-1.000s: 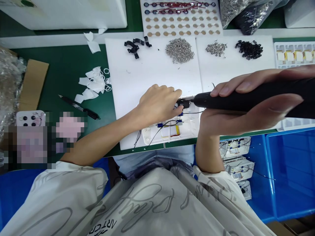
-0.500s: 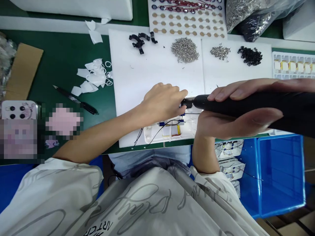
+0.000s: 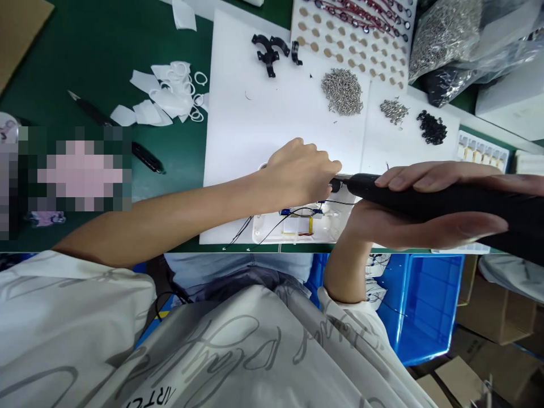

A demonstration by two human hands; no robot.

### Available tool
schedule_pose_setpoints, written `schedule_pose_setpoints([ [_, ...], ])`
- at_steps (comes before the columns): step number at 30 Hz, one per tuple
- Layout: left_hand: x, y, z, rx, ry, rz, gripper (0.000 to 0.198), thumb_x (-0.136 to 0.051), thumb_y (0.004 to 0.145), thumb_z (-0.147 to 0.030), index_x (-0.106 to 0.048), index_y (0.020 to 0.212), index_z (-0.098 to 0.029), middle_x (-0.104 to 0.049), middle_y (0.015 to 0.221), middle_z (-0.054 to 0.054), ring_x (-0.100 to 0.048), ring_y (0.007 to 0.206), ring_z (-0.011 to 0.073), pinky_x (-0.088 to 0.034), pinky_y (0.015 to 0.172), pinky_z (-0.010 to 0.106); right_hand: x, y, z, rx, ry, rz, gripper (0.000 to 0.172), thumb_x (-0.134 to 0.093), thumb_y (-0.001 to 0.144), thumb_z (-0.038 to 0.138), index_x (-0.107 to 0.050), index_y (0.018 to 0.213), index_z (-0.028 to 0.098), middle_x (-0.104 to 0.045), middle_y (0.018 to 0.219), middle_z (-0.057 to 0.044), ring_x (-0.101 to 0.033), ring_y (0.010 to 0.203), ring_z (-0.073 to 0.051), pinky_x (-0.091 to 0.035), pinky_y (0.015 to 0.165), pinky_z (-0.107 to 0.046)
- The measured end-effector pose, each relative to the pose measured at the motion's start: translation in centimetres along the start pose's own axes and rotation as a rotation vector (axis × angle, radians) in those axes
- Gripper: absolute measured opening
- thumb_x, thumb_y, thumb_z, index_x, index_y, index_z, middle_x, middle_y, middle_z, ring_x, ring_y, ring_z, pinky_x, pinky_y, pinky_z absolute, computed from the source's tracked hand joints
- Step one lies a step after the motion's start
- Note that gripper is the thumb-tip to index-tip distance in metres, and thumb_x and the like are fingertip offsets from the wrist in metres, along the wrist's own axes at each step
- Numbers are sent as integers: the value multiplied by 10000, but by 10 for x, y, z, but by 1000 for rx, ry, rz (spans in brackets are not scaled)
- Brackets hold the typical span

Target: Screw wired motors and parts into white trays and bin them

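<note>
My right hand [image 3: 429, 204] is wrapped around a thick black electric screwdriver [image 3: 395, 190] that lies almost level and points left. Its tip meets a small black part [image 3: 336, 185] at the fingertips of my left hand [image 3: 300, 173]. The left fingers are curled in a pinch, and what they hold is hidden behind the knuckles. Beneath both hands lies an open white plastic housing [image 3: 258, 231]. Inside it are a silver battery pack [image 3: 297, 225] with yellow edging and a blue component [image 3: 317, 213]. Thin black wires [image 3: 267, 231] run out over its near edge.
Piles of screws [image 3: 342, 92], smaller screws [image 3: 394, 111] and black rings [image 3: 432, 127] lie on white foam sheets [image 3: 238, 136]. Black curved clips [image 3: 268, 55] sit behind. Left are paper scraps [image 3: 147, 112] and a pen [image 3: 147, 157]. A blue crate [image 3: 429, 306] stands below right.
The camera view has turned and shifted, so the bench items appear displaced. Both hands and the screwdriver keep nearly the same pose relative to each other.
</note>
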State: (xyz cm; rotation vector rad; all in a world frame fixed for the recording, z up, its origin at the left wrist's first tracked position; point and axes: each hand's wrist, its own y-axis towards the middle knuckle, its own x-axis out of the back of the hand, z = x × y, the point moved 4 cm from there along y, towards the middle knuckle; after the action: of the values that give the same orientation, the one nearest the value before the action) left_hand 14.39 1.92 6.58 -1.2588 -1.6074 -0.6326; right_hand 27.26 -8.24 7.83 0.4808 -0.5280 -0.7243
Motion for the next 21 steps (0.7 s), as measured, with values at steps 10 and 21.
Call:
schedule_pose_setpoints([
  [10, -6, 4, 1, 6, 15, -32, 300, -526, 995, -359, -750, 1152, -235, -767, 986, 87, -671, 944, 258, -380, 840, 396, -36, 16, 21, 543, 279, -364, 427, -411, 1046, 666, -586, 1151, 291, -321, 678, 44, -384, 463, 25, -335, 389, -91],
  [21, -4, 3, 0, 12, 1, -23, 292, -542, 990, -346, -747, 1165, -233, -771, 1013, 86, -681, 967, 261, -390, 867, 396, -34, 17, 23, 532, 387, -325, 389, -498, 1024, 589, -515, 1016, 200, -364, 689, 47, -434, 481, 20, -397, 427, -91],
])
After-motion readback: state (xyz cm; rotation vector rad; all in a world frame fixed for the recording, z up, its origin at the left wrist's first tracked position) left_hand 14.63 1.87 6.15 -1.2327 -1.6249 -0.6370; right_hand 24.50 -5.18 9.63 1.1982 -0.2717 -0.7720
